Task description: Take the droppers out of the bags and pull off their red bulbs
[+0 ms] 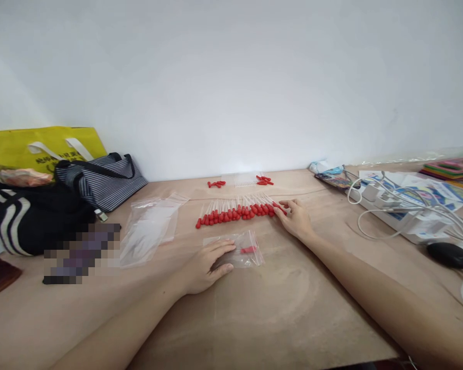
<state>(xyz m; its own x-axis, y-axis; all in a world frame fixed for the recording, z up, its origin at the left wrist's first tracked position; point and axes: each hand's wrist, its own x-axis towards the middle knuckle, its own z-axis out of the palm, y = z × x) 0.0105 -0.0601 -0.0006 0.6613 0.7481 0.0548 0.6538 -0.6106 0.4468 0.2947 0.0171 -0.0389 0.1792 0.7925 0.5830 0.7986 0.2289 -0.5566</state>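
A row of several clear droppers with red rubber bulbs [237, 210] lies across the middle of the wooden table [254, 318]. My right hand [295, 218] rests at the row's right end, its fingertips pinched on the last red bulb. My left hand [206, 264] lies flat, fingers stretched out, on the left end of a small clear plastic bag [243, 249] that has one red-bulbed dropper inside. Farther back lie loose red bulbs [216, 183] and a few more droppers [263, 180].
A stack of empty clear bags [150, 226] lies to the left. Behind it stand a striped bag [100, 180], a black-and-white bag [19, 221] and a yellow bag [42, 146]. On the right are a white box with cables [405, 216], a black mouse [449, 254] and coloured papers [453, 169].
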